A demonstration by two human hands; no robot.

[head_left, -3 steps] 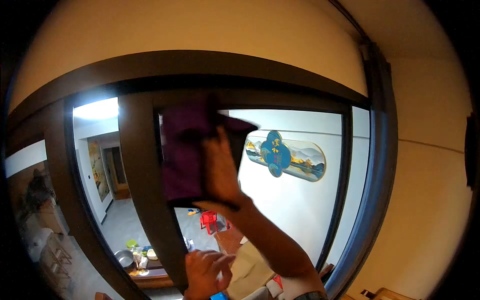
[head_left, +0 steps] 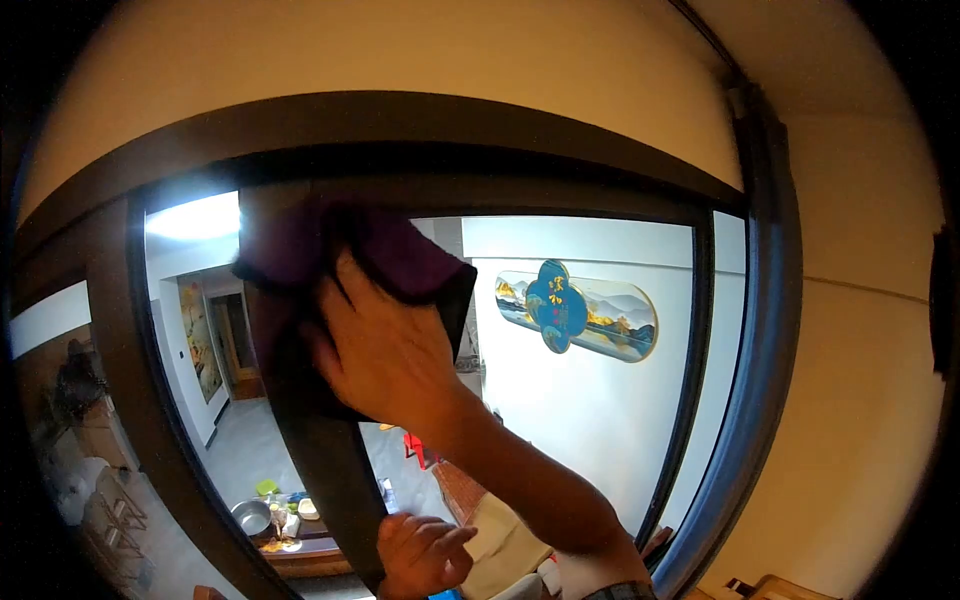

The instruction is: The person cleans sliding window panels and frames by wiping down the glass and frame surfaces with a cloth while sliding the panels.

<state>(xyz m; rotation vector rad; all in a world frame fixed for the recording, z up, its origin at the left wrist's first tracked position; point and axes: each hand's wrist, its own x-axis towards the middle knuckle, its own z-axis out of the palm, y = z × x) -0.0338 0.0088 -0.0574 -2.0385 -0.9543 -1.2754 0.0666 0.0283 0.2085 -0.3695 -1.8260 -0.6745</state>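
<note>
My right hand point(head_left: 385, 345) reaches up from the lower right and presses a dark purple cloth point(head_left: 405, 250) against the dark upright bar point(head_left: 330, 470) and the glass beside it. The cloth is bunched under the fingers and hangs partly in shadow. Low in the middle, my left hand point(head_left: 425, 555) is raised beside the same bar, its fingers loosely curled together with nothing visible in them. The large glass pane point(head_left: 590, 420) lies to the right of the bar, within a dark frame point(head_left: 695, 360).
A dark curtain point(head_left: 775, 300) hangs at the right. Through the glass show a blue wall decoration point(head_left: 555, 305), a red stool point(head_left: 415, 450) and a metal pot point(head_left: 250, 517) among items on a table point(head_left: 305, 562). A wooden piece of furniture point(head_left: 775, 588) stands at the lower right.
My right hand and the cloth have moved left, and the cloth has folded over. My left hand has shifted slightly right and down, its fingers more curled.
</note>
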